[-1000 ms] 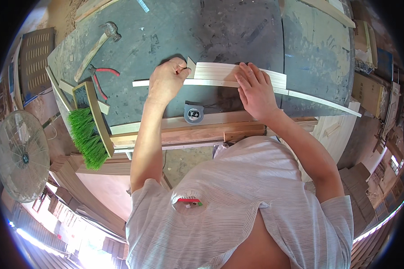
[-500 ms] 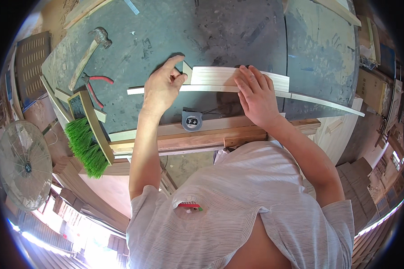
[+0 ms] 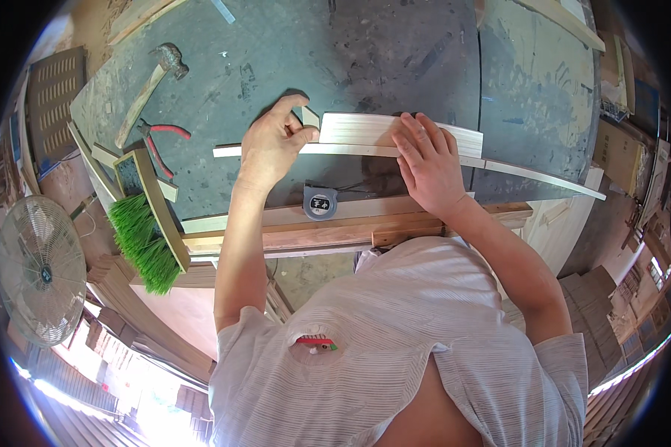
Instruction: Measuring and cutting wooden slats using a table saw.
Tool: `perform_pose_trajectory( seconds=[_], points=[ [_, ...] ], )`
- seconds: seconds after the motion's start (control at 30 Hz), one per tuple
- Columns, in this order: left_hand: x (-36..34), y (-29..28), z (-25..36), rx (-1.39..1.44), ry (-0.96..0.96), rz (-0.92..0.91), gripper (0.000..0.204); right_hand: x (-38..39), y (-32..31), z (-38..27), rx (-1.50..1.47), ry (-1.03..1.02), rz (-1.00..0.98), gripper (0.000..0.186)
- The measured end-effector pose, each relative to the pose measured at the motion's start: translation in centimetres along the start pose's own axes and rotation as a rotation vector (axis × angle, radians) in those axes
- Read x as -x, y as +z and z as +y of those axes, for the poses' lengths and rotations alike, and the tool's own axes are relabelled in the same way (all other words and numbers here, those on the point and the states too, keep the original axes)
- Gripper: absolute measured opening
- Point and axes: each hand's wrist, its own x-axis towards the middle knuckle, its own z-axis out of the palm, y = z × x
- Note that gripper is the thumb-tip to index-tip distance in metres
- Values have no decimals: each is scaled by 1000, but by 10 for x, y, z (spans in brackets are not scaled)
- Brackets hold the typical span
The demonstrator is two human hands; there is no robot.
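A pale, wide wooden board lies along the far side of a long thin wooden strip on the bench. My right hand lies across both, its fingers over the board and its thumb at the strip's near side. At the board's left end is a small pale wooden piece. My left hand is curled around that piece, index finger at its far end and thumb against its near part; its other fingers are mostly hidden. The left part of the strip passes under this hand.
A grey tape measure sits near the bench's front edge. To the left lie a claw hammer, red-handled pincers and a green-bristled brush. A fan stands beyond the bench at left.
My left thumb has shifted slightly right, covering the near part of the small wooden piece. My right hand keeps its place on the board. The whole view has shifted slightly.
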Motion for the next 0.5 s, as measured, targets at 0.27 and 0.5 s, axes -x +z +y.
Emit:
perform_pose_trajectory(
  seconds=[0.27, 0.5],
  points=[
    [3, 2, 1, -36, 91, 32, 49, -1, 0, -1, 22, -9, 15, 42],
    [-2, 1, 0, -48, 89, 105, 49, 3, -1, 1, 6, 0, -18, 40]
  ],
)
